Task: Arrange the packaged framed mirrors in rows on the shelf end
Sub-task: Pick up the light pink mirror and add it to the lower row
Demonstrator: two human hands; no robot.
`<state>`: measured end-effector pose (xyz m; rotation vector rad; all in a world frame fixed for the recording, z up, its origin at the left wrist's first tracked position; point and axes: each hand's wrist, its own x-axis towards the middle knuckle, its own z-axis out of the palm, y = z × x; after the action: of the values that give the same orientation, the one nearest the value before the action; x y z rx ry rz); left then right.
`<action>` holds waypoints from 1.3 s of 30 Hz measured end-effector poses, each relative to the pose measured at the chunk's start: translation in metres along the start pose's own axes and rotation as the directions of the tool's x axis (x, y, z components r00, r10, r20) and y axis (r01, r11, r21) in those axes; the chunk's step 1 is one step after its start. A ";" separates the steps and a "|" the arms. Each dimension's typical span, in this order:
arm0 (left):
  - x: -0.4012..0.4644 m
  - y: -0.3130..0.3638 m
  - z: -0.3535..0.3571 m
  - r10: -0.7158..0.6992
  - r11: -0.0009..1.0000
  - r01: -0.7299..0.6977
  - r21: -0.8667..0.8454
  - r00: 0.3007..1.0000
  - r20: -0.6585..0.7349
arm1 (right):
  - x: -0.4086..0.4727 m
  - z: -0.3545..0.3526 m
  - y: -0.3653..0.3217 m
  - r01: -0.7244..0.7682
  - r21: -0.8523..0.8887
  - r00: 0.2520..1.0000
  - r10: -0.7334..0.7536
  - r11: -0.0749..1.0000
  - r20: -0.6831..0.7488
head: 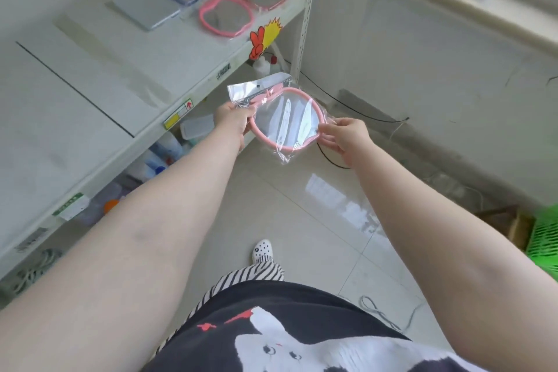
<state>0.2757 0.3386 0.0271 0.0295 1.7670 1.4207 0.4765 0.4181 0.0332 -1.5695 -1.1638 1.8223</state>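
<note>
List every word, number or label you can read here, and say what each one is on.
None can be read.
Yellow and white shelf-edge label: print blurred.
Green and white shelf-edge label: too small.
White barcode sticker on the shelf edge: blurred.
Red and yellow rabbit sign: picture only, no words visible.

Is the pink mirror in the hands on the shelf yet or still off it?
Off it. The pink mirror is held in the air over the floor, left hand and right hand gripping its edges, short of the shelf.
</note>
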 end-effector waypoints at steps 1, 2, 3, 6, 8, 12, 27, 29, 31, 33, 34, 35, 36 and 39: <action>0.009 0.007 0.002 -0.001 1.000 0.001 0.017 1.000 0.001 | 0.008 0.004 -0.005 -0.001 0.000 1.000 0.001 1.000 -0.007; 0.018 0.013 0.004 -0.005 0.999 0.005 0.031 1.000 0.001 | 0.016 0.008 -0.010 -0.005 0.001 1.000 0.005 1.000 -0.012; 0.026 0.019 0.005 -0.010 0.999 0.010 0.040 1.000 -0.008 | 0.023 0.013 -0.014 -0.008 0.001 1.000 0.008 1.000 -0.013; 0.046 0.036 0.005 -0.010 1.000 0.011 0.021 0.999 -0.045 | 0.043 0.031 -0.028 -0.004 -0.011 1.000 0.004 1.000 -0.001; 0.060 0.045 0.004 -0.005 1.000 0.004 -0.009 0.997 -0.075 | 0.057 0.044 -0.039 0.001 -0.017 1.000 0.000 1.000 0.015; 0.089 0.062 0.001 -0.004 0.996 -0.008 -0.091 0.991 -0.131 | 0.091 0.070 -0.065 0.013 -0.087 0.998 -0.008 0.996 0.063; 0.188 0.126 -0.032 -0.085 0.938 -0.130 -0.322 0.814 -0.575 | 0.217 0.208 -0.146 0.173 -0.489 0.934 0.015 0.855 0.357; 0.196 0.128 -0.043 -0.104 0.942 -0.116 -0.316 0.792 -0.601 | 0.223 0.223 -0.147 0.164 -0.505 0.928 0.041 0.848 0.371; 0.206 0.131 -0.053 -0.113 0.947 -0.103 -0.303 0.779 -0.617 | 0.228 0.237 -0.148 0.175 -0.519 0.921 0.048 0.837 0.387; 0.219 0.135 -0.061 -0.121 0.947 -0.095 -0.308 0.781 -0.613 | 0.235 0.251 -0.152 0.207 -0.535 0.912 0.037 0.819 0.408; 0.225 0.137 -0.064 -0.119 0.947 -0.094 -0.306 0.785 -0.608 | 0.239 0.257 -0.153 0.221 -0.555 0.912 0.032 0.802 0.409; 0.230 0.140 -0.067 -0.116 0.949 -0.092 -0.302 0.789 -0.604 | 0.241 0.263 -0.155 0.231 -0.580 0.915 0.029 0.781 0.403; 0.235 0.143 -0.069 -0.115 0.950 -0.087 -0.299 0.793 -0.598 | 0.243 0.268 -0.155 0.239 -0.599 0.918 0.023 0.764 0.396; 0.249 0.148 -0.076 -0.116 0.953 -0.079 -0.293 0.799 -0.591 | 0.247 0.279 -0.154 0.244 -0.629 0.930 0.006 0.738 0.368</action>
<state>0.0007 0.4552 0.0013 -0.6808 2.0017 1.8057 0.1238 0.6135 0.0193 -1.4718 -2.2364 1.7256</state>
